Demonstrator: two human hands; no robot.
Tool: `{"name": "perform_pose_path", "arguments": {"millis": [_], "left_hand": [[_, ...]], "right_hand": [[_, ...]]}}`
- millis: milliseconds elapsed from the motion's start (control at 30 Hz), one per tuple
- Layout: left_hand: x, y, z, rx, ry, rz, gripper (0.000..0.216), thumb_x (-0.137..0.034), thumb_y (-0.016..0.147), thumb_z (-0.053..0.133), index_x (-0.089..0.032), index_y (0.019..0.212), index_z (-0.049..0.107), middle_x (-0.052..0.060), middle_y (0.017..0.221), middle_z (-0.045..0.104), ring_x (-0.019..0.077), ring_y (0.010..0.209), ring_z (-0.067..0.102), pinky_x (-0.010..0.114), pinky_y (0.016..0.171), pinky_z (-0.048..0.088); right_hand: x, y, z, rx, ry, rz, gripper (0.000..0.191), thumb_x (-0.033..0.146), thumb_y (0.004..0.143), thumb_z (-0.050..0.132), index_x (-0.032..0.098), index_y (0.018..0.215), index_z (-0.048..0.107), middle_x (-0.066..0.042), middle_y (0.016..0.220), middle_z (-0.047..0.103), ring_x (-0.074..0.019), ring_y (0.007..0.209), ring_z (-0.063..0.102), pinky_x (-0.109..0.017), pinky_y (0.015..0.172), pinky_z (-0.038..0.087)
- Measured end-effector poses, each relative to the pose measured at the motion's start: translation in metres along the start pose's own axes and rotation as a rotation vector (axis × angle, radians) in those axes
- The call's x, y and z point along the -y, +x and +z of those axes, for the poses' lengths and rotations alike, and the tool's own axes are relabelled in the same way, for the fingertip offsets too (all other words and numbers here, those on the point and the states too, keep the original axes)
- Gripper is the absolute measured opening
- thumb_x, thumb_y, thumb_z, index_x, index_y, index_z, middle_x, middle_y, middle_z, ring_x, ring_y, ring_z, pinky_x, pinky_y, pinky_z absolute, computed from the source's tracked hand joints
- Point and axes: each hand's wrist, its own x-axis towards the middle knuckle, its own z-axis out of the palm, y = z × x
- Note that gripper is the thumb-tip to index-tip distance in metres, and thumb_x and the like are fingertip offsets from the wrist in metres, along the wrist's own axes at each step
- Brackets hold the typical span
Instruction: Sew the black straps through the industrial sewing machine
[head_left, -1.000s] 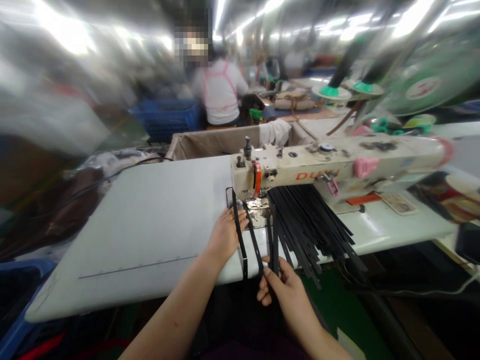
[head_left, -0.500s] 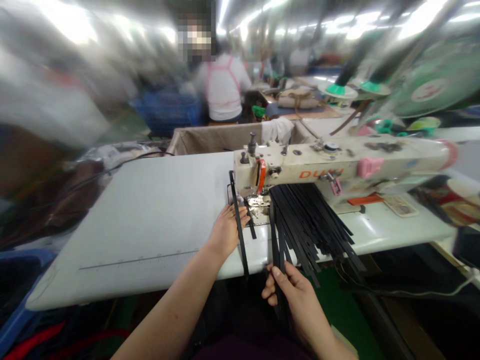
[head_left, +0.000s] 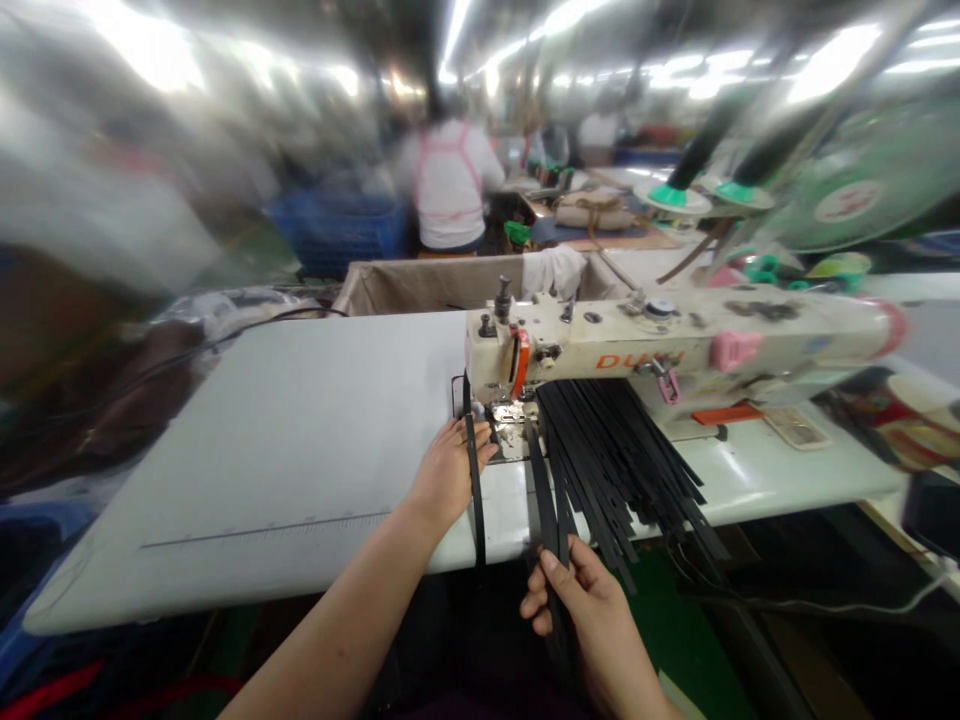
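My left hand [head_left: 452, 468] rests flat on the sewing machine's bed just left of the presser foot [head_left: 513, 412], fingers stretched out towards the metal plate. A narrow black strap [head_left: 475, 490] runs over the back of its fingers and hangs past the table's front edge. Below that edge, my right hand [head_left: 583, 595] is closed, pinching a black strap [head_left: 543, 490] between thumb and fingers. The far end of this strap lies at the metal plate, close to the presser foot. A second strap passes through or beside the same grip; I cannot tell which.
Many black straps [head_left: 626, 460] lie fanned under the arm of the sewing machine [head_left: 585, 345]. A white tabletop [head_left: 315, 430] with a printed ruler stretches left. Behind it stands a cloth-lined bin [head_left: 420, 283]. Farther back are a blue crate [head_left: 337, 228] and a person [head_left: 450, 185].
The far end of the strap in my right hand has shifted left, nearer the presser foot. A short strap end below my left fingertips no longer shows. My hands have barely moved.
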Motion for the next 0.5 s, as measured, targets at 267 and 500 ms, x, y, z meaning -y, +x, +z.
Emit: {"name": "perform_pose_path", "arguments": {"millis": [267,500], "left_hand": [[0.0001,0.0,0.0013,0.023,0.101,0.025,0.022,-0.026,0.102,0.055,-0.02,0.119,0.068,0.01,0.131,0.069,0.028,0.132,0.059,0.054,0.119,0.043],[0.0046,0.0015,0.0047,0.041,0.161,0.014,0.026,-0.027,0.101,0.056,-0.019,0.123,0.067,0.011,0.135,0.068,0.0279,0.135,0.057,0.053,0.119,0.043]], "right_hand": [[-0.0048,0.0035,-0.003,-0.003,-0.021,-0.03,0.051,0.059,0.068,0.087,0.02,0.089,0.062,0.004,0.062,0.066,-0.0132,0.046,0.063,-0.019,0.036,0.042],[-0.0072,0.0022,-0.0047,0.002,-0.02,-0.026,0.05,0.063,0.075,0.08,0.02,0.091,0.062,0.002,0.064,0.067,-0.0125,0.047,0.063,-0.019,0.037,0.042]]}}
